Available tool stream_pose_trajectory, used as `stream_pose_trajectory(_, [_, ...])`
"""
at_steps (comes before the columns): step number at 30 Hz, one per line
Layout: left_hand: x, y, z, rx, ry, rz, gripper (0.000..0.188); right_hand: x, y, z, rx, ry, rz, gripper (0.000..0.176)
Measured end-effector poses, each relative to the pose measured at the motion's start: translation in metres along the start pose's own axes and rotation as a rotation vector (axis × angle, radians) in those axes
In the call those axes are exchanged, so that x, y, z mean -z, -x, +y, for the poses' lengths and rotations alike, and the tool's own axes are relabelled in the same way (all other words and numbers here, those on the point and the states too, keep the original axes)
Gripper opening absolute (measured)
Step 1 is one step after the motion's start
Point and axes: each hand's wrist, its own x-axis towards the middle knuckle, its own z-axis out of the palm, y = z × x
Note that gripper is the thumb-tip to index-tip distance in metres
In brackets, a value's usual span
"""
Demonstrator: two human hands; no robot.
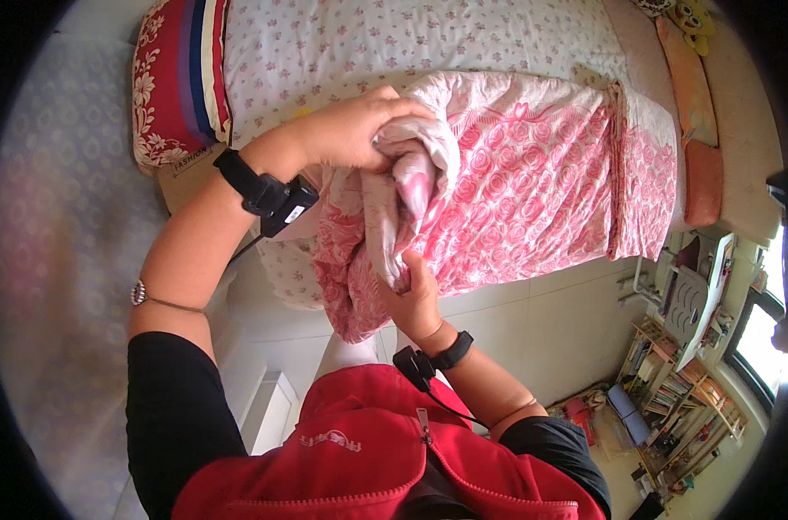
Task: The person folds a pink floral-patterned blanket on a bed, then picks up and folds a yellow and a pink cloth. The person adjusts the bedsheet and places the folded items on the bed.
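A pink-and-white rose-patterned quilt or quilt cover (517,195) lies partly on the bed and hangs over its near edge, its near-left part bunched up. My left hand (361,130) grips a gathered white fold at the top of the bunch, palm down. Below and a little to the right, my right hand (414,299) pinches the lower end of the bunched cloth between thumb and fingers. Under the quilt is a white bed sheet (342,39) with small flowers. The fingertips of both hands are partly hidden in the folds.
A red striped pillow (179,84) lies at the bed's left end. Cushions (702,182) and a yellow plush toy (691,25) are at the far right. A white desk (709,305) and a wooden bookshelf (673,390) stand at right, beyond the tiled floor (517,331).
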Motion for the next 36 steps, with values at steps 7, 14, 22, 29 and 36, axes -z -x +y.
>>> stream_pose_trajectory(7, [-0.007, 0.017, 0.034, 0.075, -0.539, 0.042, 0.043, -0.008, -0.008, -0.030, 0.134, 0.009, -0.005, 0.054])
stream_pose_trajectory(14, [0.145, 0.139, -0.108, 0.271, -0.075, 0.659, 0.017, -0.028, -0.017, -0.043, 0.198, -0.402, -0.560, 0.055])
stream_pose_trajectory(22, [0.105, 0.283, -0.240, 0.796, -0.445, 0.544, 0.028, -0.028, 0.057, 0.094, -0.350, 0.061, -0.711, 0.055])
stream_pose_trajectory(29, [-0.162, 0.239, -0.144, 1.128, 0.562, 0.526, 0.068, 0.010, 0.100, 0.222, -1.219, -0.533, 0.048, 0.031])
stream_pose_trajectory(36, [-0.202, 0.245, -0.125, 1.082, 0.357, 0.856, 0.067, 0.051, 0.082, 0.299, -1.163, -1.276, 0.706, 0.042])
